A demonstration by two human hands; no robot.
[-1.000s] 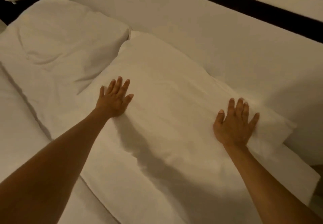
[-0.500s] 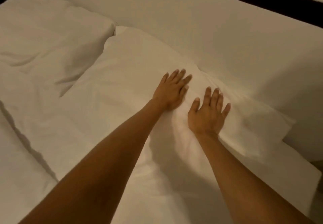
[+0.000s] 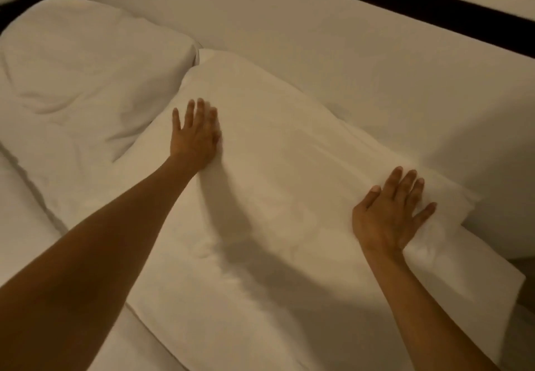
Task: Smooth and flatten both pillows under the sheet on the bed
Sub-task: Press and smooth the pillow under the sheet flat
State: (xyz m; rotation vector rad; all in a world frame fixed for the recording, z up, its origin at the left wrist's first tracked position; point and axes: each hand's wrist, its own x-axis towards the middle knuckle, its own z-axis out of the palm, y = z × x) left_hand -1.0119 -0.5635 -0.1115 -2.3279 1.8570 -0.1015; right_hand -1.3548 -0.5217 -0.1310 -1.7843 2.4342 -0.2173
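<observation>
1. Two pillows lie under the white sheet at the head of the bed, side by side against the pale headboard; take the near pillow as your landmark.
2. Your left hand lies flat on the near pillow's left part, fingers spread wide and gripping nothing; it is blurred, so how hard it presses cannot be told.
3. Your right hand is splayed flat on the same pillow's right end, just short of its outer corner, also holding nothing.
4. The far pillow, touching the near pillow's left end, shows deep creases and looks unfinished, so judge the task roughly half done.
5. Risk: pushing your right hand outward could shove the near pillow's corner off the mattress edge, since that end already overhangs.
6. Risk: dragging your palms instead of pressing may bunch the sheet into fresh folds, especially in the dip between the two pillows.
7. Risk: leaning on the near pillow while reaching left could shift it against the far pillow and undo the flattening.
</observation>
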